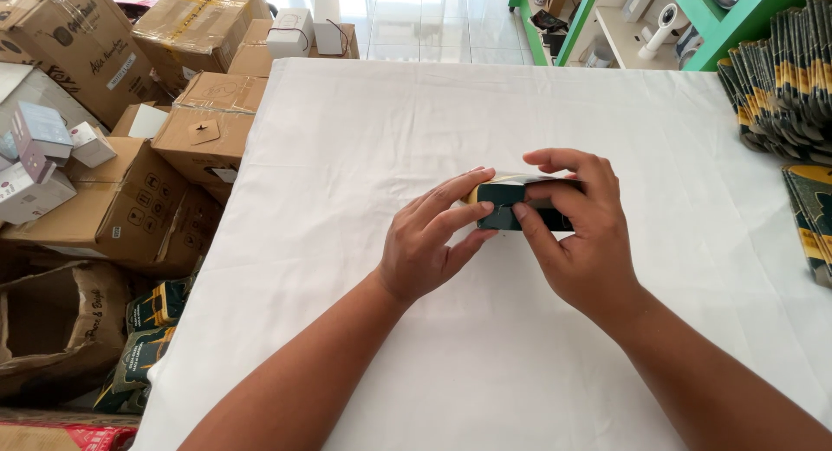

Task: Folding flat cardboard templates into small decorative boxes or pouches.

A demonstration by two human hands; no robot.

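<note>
I pinch a small dark green packet between both hands: my right hand closes on it with thumb below and fingers curled over its top edge, while my left hand presses its fingertips against the packet's left end, where a pale yellow strip shows. Both forearms reach in from the bottom edge, wrists low over the white tablecloth that covers the table. Cardboard boxes are piled to my left, a green shelf stands beyond the far right corner, and stacks of flat dark packets rest on the cloth at right. The packet lies near the middle of the cloth, held just between my fingertips.
</note>
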